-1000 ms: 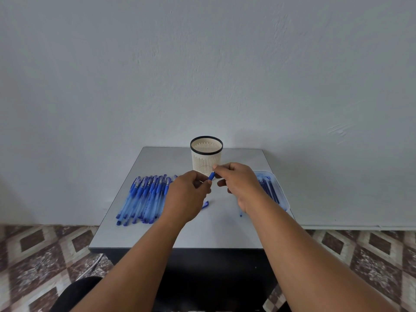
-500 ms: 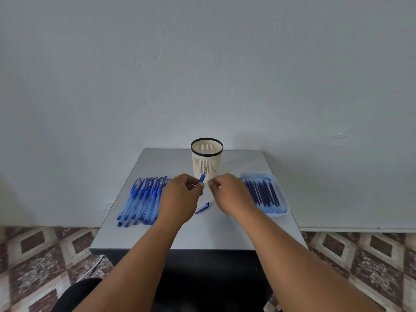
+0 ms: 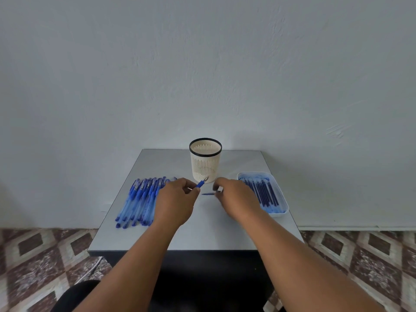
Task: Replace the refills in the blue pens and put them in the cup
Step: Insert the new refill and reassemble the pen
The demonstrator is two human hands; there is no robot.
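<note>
Pen [image 3: 201, 183] sits gripped in the left hand [image 3: 175, 202], tip toward one o'clock at the cup [image 3: 205, 162]; right hand [image 3: 236, 199] pinches a refill [image 3: 208, 194] over the surface [image 3: 202, 233]. Loose pens [image 3: 140, 201] lie at nine o'clock, tray [image 3: 280, 200] at three.

No readable text, labels, brands or numbers anywhere.
Blue pens [image 3: 139, 199] in the row show pale patches on the barrels near the caps, maybe print, too small and blurred to read. Cup [image 3: 205, 163] carries only slots and a dark rim, no marking. Tray [image 3: 282, 194] of refills: nothing legible on its rim. Wall and table [image 3: 202, 233] bear no signs or stickers.
</note>
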